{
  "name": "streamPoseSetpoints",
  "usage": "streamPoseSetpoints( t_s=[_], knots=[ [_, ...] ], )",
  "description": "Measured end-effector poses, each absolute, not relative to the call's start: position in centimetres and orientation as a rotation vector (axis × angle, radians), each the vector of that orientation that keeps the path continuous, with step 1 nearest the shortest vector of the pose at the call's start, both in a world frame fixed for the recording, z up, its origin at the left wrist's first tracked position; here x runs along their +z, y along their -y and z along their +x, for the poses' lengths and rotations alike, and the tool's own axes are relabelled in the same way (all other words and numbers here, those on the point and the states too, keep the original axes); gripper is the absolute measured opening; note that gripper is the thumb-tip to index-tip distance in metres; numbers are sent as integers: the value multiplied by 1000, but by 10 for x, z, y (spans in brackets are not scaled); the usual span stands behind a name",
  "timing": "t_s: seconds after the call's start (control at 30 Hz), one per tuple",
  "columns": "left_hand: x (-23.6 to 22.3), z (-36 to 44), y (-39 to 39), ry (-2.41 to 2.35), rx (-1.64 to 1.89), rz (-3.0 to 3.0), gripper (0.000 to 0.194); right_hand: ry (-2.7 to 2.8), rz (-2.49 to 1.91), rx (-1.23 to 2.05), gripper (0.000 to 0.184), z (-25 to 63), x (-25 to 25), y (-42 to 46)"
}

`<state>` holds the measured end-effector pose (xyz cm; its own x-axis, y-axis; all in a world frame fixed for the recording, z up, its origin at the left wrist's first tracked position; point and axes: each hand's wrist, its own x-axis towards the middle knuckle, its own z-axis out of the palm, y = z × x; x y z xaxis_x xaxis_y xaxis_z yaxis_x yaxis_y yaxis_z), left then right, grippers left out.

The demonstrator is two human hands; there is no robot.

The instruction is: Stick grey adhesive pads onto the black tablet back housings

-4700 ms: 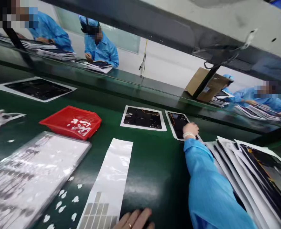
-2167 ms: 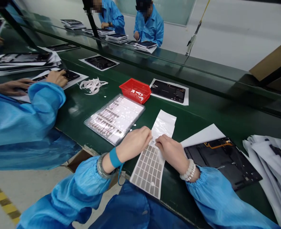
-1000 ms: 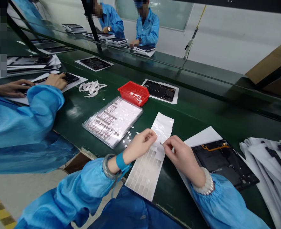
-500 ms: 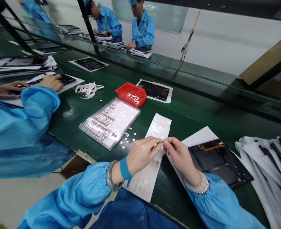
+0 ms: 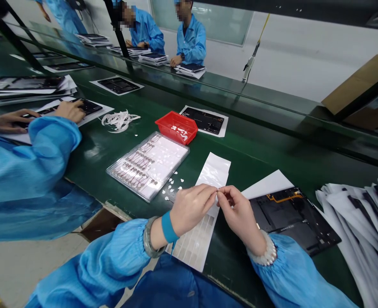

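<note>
My left hand [image 5: 190,207] and my right hand [image 5: 237,209] meet fingertip to fingertip, both pinched closed. Whatever they hold between them is too small to make out. Under them lies a white sheet of stickers [image 5: 193,244] with rows of pale rectangles. To the left, a clear tray [image 5: 166,158] carries rows of small round parts with thin wires. Small white round tabs [image 5: 170,187] are scattered between the tray and my left hand. Beside my right hand, a black device panel [image 5: 291,218] with an orange flex cable rests on white paper.
A red bin [image 5: 176,126] holding white bits stands behind the tray, near another black panel [image 5: 205,120]. White strips [image 5: 120,121] lie in a heap. A co-worker's hands [image 5: 69,112] work at the left. Stacked white sheets [image 5: 355,231] stand at the right.
My right hand has shifted slightly left and its fingers have curled a little. The far panels on the belt have slid slightly left. The left hand has barely moved.
</note>
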<state>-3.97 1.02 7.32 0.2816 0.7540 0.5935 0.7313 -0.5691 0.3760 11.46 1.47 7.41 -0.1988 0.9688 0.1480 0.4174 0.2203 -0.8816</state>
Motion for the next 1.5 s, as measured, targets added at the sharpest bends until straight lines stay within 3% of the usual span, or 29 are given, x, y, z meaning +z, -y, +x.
streamPoseSetpoints(
  t_s=[0.2, 0.43, 0.8, 1.03, 1.23, 1.5],
  knots=[
    [75, -40, -7, -1399, 1219, 2749, 21, 1698, -1336, 1011, 19, 117, 74, -17],
    [77, -39, -8, -1391, 1175, 2478, 19, 1798, -1310, 792, 12, 116, 76, -16],
    [76, -40, -3, -1390, 1152, 2585, 25, 1774, -1316, 824, 11, 116, 76, -15],
    [84, -42, -8, -1398, 1061, 2280, 15, 1873, -1318, 760, 8, 118, 77, -15],
    [80, -43, -11, -1374, 1095, 2484, 21, 1991, -1300, 627, 11, 119, 78, -12],
    [81, -40, -11, -1370, 1083, 2359, 17, 1891, -1288, 773, 10, 115, 80, -12]
  ],
)
